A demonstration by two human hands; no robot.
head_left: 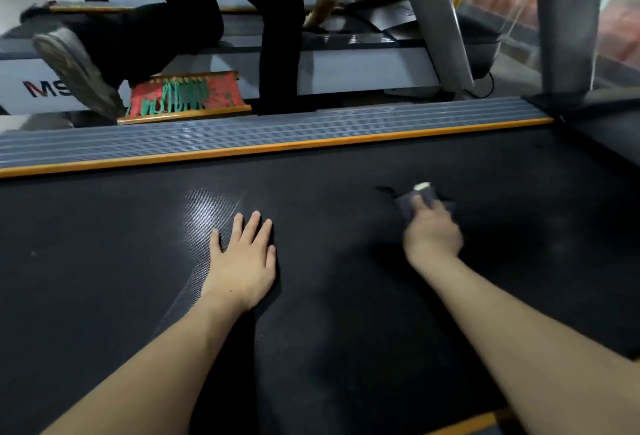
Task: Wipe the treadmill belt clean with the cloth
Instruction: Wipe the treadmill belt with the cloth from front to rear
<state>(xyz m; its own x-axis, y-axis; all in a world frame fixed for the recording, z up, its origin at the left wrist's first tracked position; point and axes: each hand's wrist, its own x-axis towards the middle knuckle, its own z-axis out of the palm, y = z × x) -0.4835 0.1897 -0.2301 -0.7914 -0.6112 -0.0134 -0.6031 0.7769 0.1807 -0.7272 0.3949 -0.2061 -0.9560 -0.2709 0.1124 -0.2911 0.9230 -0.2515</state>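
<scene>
Dark cloth (420, 200) under right hand (433, 237)

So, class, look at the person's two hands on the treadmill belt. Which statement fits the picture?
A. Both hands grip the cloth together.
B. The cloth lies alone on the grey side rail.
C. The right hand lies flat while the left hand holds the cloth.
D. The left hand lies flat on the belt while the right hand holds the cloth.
D: the left hand rests flat, fingers straight, on the treadmill belt, while the right hand holds the dark cloth against it.
</scene>
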